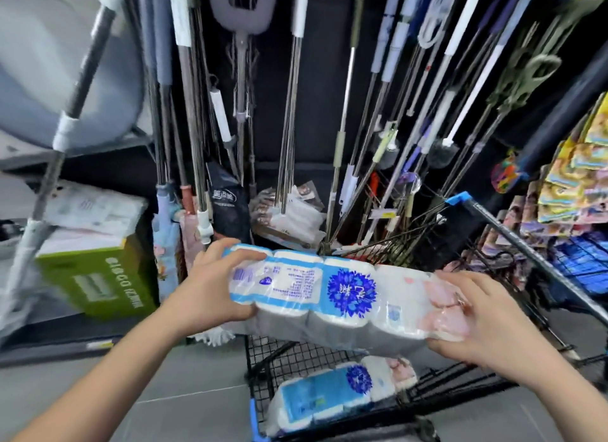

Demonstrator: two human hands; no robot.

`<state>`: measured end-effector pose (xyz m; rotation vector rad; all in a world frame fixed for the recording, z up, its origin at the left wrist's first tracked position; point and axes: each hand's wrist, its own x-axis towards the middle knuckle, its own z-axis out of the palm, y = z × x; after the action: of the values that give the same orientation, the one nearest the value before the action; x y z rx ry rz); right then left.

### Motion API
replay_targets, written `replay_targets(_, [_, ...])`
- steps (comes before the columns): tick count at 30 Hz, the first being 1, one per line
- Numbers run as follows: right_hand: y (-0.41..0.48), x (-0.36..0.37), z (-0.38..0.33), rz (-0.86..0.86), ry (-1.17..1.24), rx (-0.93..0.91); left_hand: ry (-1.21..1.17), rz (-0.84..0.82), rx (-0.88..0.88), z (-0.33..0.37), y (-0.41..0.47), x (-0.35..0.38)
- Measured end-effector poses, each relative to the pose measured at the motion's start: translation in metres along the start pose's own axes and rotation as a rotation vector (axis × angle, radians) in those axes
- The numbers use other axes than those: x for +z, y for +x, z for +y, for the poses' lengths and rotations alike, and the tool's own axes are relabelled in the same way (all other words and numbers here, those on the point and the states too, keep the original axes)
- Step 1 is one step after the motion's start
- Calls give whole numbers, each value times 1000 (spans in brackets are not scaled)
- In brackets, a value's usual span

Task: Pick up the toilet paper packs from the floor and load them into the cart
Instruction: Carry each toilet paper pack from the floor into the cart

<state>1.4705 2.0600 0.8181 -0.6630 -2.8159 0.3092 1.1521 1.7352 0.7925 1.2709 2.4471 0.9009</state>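
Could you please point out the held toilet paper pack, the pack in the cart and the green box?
Held toilet paper pack [351, 292]: head view, on its blue flower print.
Pack in the cart [316, 402]: head view, on its blue wrapper.
Green box [98, 283]: head view, on its lettered face.

above the cart [279, 356], lying crosswise: one toilet paper pack [342, 297], gripped at its left end by the left hand [210, 297] and at its right end by the right hand [487, 329]. straight below it, inside the cart: a second pack [329, 399], flat on the wire bottom. behind the cart: a row of mop handles [292, 112] along the back panel. off to the left, low down: a box [98, 277], with more packs [95, 208] on top. right of the cart: hanging packets [572, 191].
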Motion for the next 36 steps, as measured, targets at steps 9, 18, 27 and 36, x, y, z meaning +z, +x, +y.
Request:
replay_targets(9, [17,4,-2,-45,5,-45,-16,78,-89,-4,-23,13])
replay_targets(18, [65,43,43,-125,64,-84,32,87,-219,-2,-1,46])
replay_targets(27, [108,111,131,-272,35,-106,46,9,-412,1,36,132])
replay_targets(36, [142,183,171,-448,-4,-122,96,25,-595,-22,52,224])
